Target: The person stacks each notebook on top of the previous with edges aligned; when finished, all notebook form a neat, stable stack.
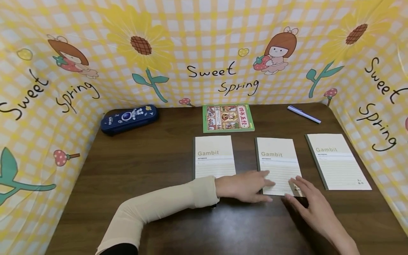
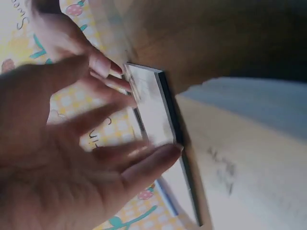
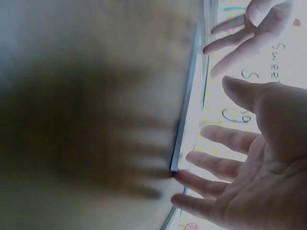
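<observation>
Three white Gambit notebooks with dark spines lie in a row: a left notebook [image 1: 214, 163], a middle notebook [image 1: 276, 147] and a right notebook [image 1: 342, 164]. Over the lower left part of the middle notebook reaches my left hand [image 1: 245, 186], its fingers spread; in the left wrist view a fingertip is at the spine edge. My right hand [image 1: 313, 207] is at the same notebook's lower right corner, fingers extended. Whether its fingertips touch the cover, I cannot tell. The left forearm hides the bottom of the left notebook.
Behind the row are a green-bordered picture book [image 1: 228, 118] and, to the right, a light purple pen [image 1: 304, 114]. A dark blue pencil case [image 1: 129, 119] sits at the back left of the brown table [image 1: 143, 152]. Yellow checked cloth [image 1: 197, 35] surrounds the table's back and sides.
</observation>
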Motion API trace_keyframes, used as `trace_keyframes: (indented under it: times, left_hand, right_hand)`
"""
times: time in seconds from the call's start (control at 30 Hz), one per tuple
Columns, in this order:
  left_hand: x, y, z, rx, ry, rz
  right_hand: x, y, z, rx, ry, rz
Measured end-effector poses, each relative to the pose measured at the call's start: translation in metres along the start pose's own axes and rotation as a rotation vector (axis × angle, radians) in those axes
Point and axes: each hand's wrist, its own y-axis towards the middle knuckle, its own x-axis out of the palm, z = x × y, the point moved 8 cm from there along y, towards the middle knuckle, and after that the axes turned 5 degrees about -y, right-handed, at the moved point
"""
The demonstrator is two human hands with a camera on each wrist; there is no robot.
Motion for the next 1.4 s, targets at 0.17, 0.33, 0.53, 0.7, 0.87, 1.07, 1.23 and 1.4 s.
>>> trace_keyframes:
  times: [0.17,0.33,0.53,0.7,0.87,1.07,1.23,1.4]
  left_hand:
    - [-0.011,0.002,-0.022,-0.204,-0.306,0.147]
    - [-0.012,0.003,-0.035,-0.354,-0.657,0.195]
    - [-0.006,0.0,-0.04,-0.453,-1.08,0.294]
    - [0.001,-0.002,-0.041,-0.511,-1.356,0.385]
    - [0.003,-0.006,-0.045,-0.565,-1.468,0.461]
    - [0.003,-0.005,-0.05,-0.581,-1.613,0.487]
    - [0.01,-0.005,-0.052,-0.61,-1.652,0.432]
    - [0.012,-0.006,-0.052,-0.601,-1.685,0.403]
  right_hand:
    - [-0.012,0.015,0.015,0.075,0.073,0.014]
    - [-0.013,0.022,0.034,0.24,0.216,-0.092]
    - [-0.008,0.025,0.045,0.379,0.437,-0.136]
    - [-0.004,0.027,0.054,0.429,0.752,-0.1]
    - [0.001,0.026,0.061,0.451,0.868,-0.138]
    - [0.008,0.022,0.068,0.537,0.949,-0.221]
    - [0.011,0.019,0.074,0.615,0.904,-0.269]
    - [0.009,0.018,0.076,0.643,0.849,-0.264]
